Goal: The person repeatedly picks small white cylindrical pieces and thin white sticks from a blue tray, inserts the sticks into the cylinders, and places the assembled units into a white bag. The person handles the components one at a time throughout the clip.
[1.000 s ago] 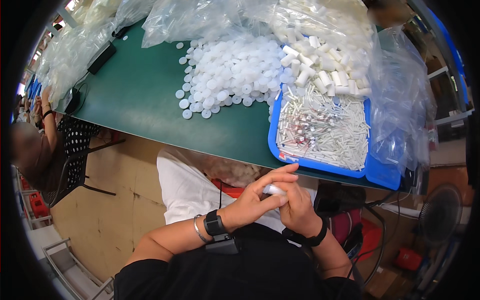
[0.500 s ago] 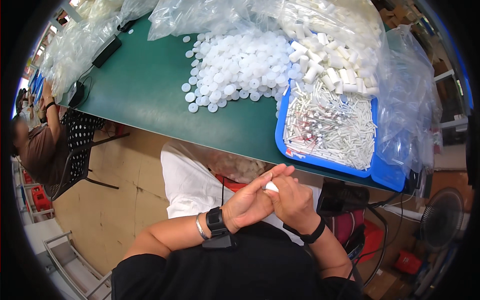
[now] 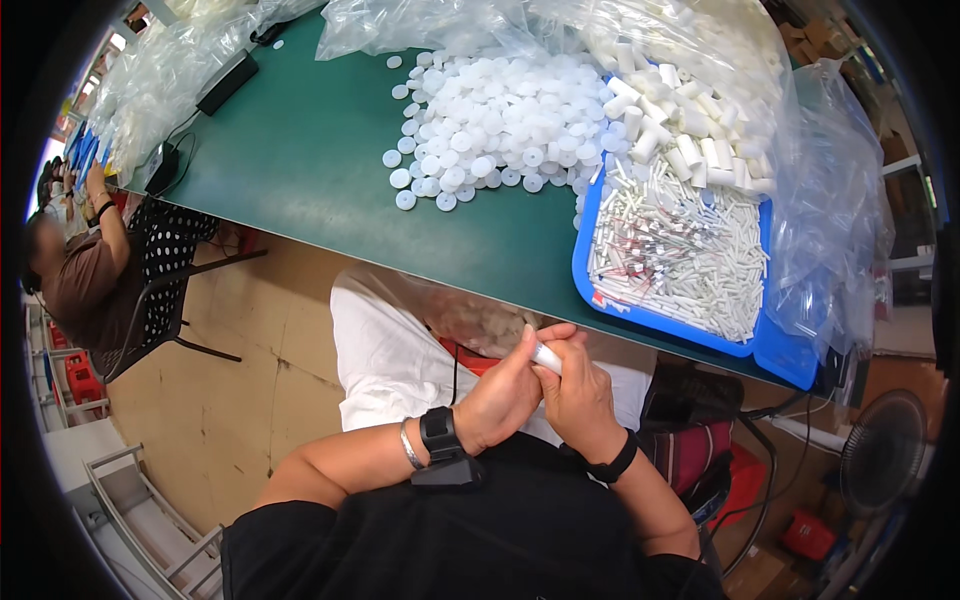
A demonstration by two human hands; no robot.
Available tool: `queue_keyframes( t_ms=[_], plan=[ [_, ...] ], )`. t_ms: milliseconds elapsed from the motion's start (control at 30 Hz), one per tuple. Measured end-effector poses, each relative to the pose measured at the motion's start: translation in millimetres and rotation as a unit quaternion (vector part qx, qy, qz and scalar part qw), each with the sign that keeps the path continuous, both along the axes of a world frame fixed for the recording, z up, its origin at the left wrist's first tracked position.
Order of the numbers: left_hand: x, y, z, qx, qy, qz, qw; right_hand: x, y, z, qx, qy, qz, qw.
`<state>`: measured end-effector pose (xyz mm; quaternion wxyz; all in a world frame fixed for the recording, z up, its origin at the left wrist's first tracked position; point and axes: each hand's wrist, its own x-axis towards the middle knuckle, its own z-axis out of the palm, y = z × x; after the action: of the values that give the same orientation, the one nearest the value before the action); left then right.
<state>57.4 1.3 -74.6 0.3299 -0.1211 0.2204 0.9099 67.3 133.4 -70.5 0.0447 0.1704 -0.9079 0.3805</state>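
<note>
Over my lap, just off the table edge, my two hands meet around a small white cylinder [image 3: 546, 358]. My left hand [image 3: 500, 398] closes on it with the thumb along its side. From the right, my right hand [image 3: 583, 397] grips the same cylinder, fingers curled. Its lower end is hidden by the fingers. Ahead lies a heap of white translucent discs [image 3: 500, 125] with small centre holes. A blue tray [image 3: 655, 325] to the right holds many thin white sticks [image 3: 690, 270], some with reddish wires. Thicker white cylinders [image 3: 700, 125] are piled behind it.
The green table [image 3: 310, 185] spans the front. Clear plastic bags [image 3: 835, 210] lie at its right and back. A black adapter [image 3: 228, 82] rests at the far left. Another person [image 3: 85, 285] sits at left. A fan [image 3: 885, 450] stands at lower right.
More of the white cylinder now shows between my hands. My fingers have shifted around it, and the left thumb now lies along it. The view has turned slightly.
</note>
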Motion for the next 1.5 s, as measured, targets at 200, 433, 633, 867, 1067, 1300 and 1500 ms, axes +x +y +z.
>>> queue_keyframes(
  t_ms=[200, 433, 633, 867, 1067, 1300, 1500],
  plan=[
    [4.3, 4.9, -12.9, -0.080, 0.074, -0.007, 0.994, 7.6, -5.0, -4.7, -0.031, -0.086, -0.036, 0.995],
    [-2.2, -8.4, -11.7, -0.079, 0.001, -0.052, 0.995, 3.2, 10.1, -6.7, -0.238, -0.315, -0.027, 0.918],
    [5.0, 1.1, -27.5, -0.084, -0.026, -0.023, 0.996, 8.9, 2.6, -17.1, -0.044, -0.206, -0.020, 0.977],
    [-5.4, -9.7, -66.2, -0.144, -0.194, -0.030, 0.970, -14.2, 0.4, -61.6, 0.040, -0.219, -0.011, 0.975],
    [-7.3, -48.9, -63.7, -0.154, -0.275, 0.001, 0.949, -46.9, 12.6, -148.7, 0.087, -0.259, -0.014, 0.962],
    [-10.9, -78.0, -51.6, -0.111, -0.233, 0.058, 0.964, -25.6, -19.5, -164.9, 0.151, -0.375, 0.151, 0.902],
    [-12.7, -85.3, -114.7, -0.247, -0.249, 0.027, 0.936, 5.6, -27.4, -146.9, 0.224, -0.105, 0.351, 0.903]
  ],
)
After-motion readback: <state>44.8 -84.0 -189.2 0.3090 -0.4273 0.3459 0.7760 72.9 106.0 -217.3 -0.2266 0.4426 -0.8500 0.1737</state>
